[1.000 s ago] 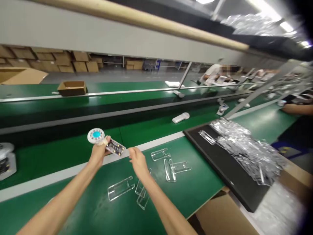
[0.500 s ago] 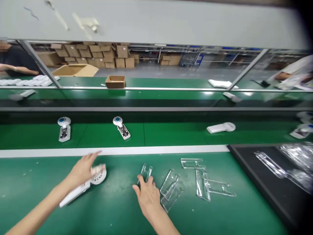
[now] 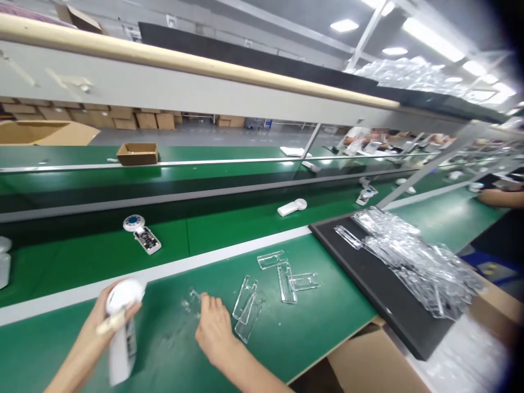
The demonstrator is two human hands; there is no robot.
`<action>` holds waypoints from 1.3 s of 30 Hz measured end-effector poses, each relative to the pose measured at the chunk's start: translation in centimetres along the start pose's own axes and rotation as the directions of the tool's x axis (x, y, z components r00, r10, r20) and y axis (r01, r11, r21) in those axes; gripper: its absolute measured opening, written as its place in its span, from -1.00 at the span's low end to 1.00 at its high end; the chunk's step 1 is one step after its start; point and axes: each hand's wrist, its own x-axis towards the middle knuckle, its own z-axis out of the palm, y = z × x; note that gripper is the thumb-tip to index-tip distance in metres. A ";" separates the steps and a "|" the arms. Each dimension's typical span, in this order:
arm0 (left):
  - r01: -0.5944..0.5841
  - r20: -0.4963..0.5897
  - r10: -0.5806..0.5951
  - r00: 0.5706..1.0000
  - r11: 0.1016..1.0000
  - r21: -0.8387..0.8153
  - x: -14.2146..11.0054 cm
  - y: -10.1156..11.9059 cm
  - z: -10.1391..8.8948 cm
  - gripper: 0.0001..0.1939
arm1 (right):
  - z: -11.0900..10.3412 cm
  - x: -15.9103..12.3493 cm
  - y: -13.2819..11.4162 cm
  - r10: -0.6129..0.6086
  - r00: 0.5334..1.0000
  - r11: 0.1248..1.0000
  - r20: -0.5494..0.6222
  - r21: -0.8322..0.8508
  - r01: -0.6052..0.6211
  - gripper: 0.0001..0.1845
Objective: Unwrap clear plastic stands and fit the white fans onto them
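Note:
My left hand [image 3: 102, 319] is closed round a white hand-held device [image 3: 121, 327] with a round head, lifted off the green table [image 3: 311, 322] at the lower left. My right hand [image 3: 213, 327] rests on the table, fingers curled onto a clear plastic piece [image 3: 192, 300]. Several more clear plastic pieces [image 3: 268, 284] lie just right of that hand. On the conveyor belt [image 3: 229, 224] beyond the white stripe lies an open device [image 3: 141, 233] with a blue round head and bare circuit board.
A black tray [image 3: 368, 278] piled with clear plastic pieces sits at the right. A closed white device [image 3: 292, 207] lies further along the belt. A small cardboard box [image 3: 137, 153] stands on the far side. Other people work at the far right.
My left hand has lifted the white device off the table. My right hand now touches a clear piece on the table. The view swung back to the right.

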 end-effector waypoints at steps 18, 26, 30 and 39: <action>0.352 0.410 0.004 0.912 0.504 -0.789 -3.1 6.3 15.8 -0.53 | -10.8 -2.3 2.3 0.031 0.999 0.671 -0.024 0.742 -0.003 -0.49; 0.323 0.405 0.069 0.912 0.486 -0.812 -4.4 7.2 16.2 -0.45 | -7.2 -4.1 0.8 -0.056 0.913 0.983 -0.403 0.138 0.121 -0.46; 0.309 0.396 0.060 0.916 0.524 -0.794 -4.8 7.6 15.0 -0.30 | -5.5 -4.5 0.0 -0.118 0.892 0.987 -0.436 0.045 0.153 -0.42; 0.336 0.596 0.087 0.799 0.757 -0.561 -5.0 6.4 11.8 -0.32 | -6.2 -6.8 -1.2 -0.039 0.971 0.956 -0.235 0.274 0.105 -0.35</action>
